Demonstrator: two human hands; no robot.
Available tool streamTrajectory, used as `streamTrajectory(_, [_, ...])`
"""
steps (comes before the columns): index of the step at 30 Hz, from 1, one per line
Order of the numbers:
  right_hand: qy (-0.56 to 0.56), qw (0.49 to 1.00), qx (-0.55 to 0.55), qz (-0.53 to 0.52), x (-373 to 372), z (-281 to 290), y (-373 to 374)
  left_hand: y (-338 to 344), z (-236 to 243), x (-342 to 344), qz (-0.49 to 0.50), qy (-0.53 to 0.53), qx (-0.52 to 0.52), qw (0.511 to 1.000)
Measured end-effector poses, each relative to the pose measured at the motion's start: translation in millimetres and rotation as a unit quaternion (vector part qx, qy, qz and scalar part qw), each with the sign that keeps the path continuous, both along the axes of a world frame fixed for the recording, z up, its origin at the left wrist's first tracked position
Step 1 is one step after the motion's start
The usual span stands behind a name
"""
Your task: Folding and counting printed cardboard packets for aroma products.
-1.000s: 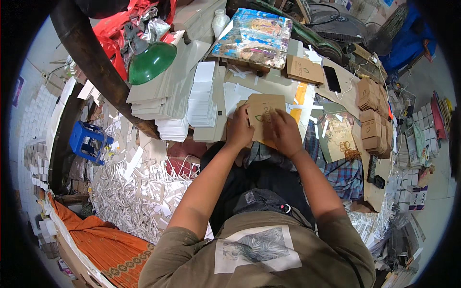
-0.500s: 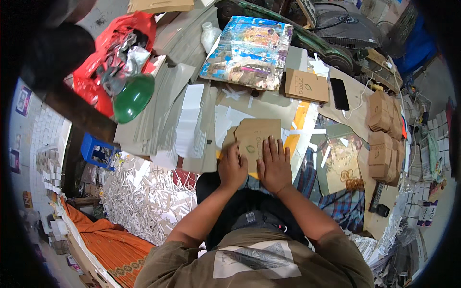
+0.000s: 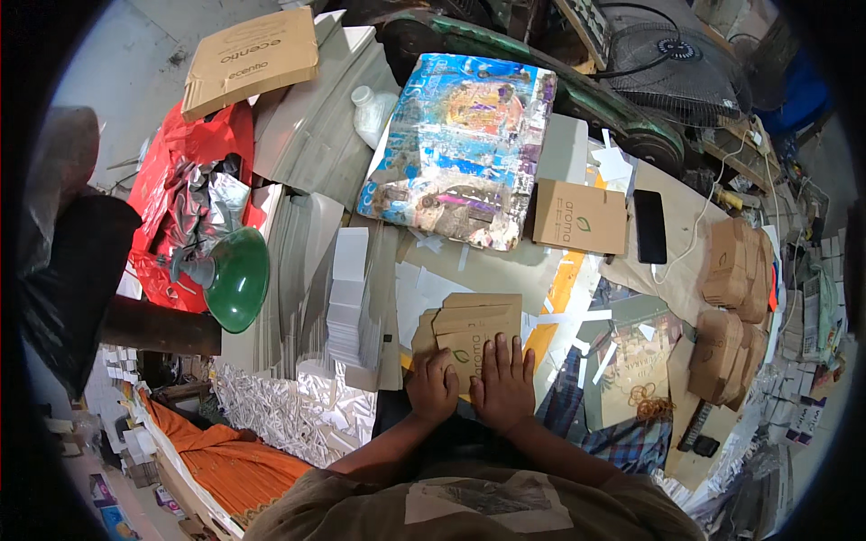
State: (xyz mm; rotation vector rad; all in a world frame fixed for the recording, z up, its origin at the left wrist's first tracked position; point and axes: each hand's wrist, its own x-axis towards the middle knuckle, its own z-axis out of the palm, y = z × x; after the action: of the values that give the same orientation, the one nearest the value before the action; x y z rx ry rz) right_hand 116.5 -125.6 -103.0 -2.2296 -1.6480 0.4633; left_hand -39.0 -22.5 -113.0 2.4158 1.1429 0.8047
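A few flat brown cardboard pieces (image 3: 483,316), printed with a small green leaf, lie overlapped at the near edge of the worktable. My right hand (image 3: 503,389) rests flat on the right side of the top piece, its fingers stretched forward and slightly apart. On the left side lies my left hand (image 3: 433,389), palm down with fingers a little bent, touching the cardboard. Neither hand is closed around anything. White paper scraps (image 3: 424,293) are just beyond the cardboard.
Left of my hands stand stacks of grey board (image 3: 302,270) and white card strips (image 3: 349,288), beside a green lamp shade (image 3: 239,281). Ahead lies a paint-stained blue board (image 3: 465,135). On the right are a brown flat box (image 3: 579,218), a phone (image 3: 649,225), bundled brown boxes (image 3: 722,356) and rubber bands (image 3: 651,406).
The view has tilted, so the table and things on it sit lower in the picture. Both hands stay on the cardboard, with the left fingers drawn in slightly.
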Motion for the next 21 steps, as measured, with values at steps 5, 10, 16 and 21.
streamTrajectory(5, [-0.025,0.999,0.043,-0.008,2.3,-1.7,2.7,-2.5,-10.5,1.4,-0.002,-0.006,0.017,1.0])
streamTrajectory(10, [-0.067,0.994,0.084,-0.023,-1.6,-8.2,-2.1,-5.4,-12.8,2.4,0.011,-0.023,-0.034,0.999])
streamTrajectory(16, [-0.073,0.992,0.106,-0.017,-5.8,-15.2,-5.0,6.0,-14.2,4.7,0.043,-0.092,-0.138,0.985])
streamTrajectory(21, [-0.069,0.991,0.111,-0.036,-6.2,-16.3,-5.0,18.8,-14.0,12.2,0.063,-0.195,-0.28,0.938])
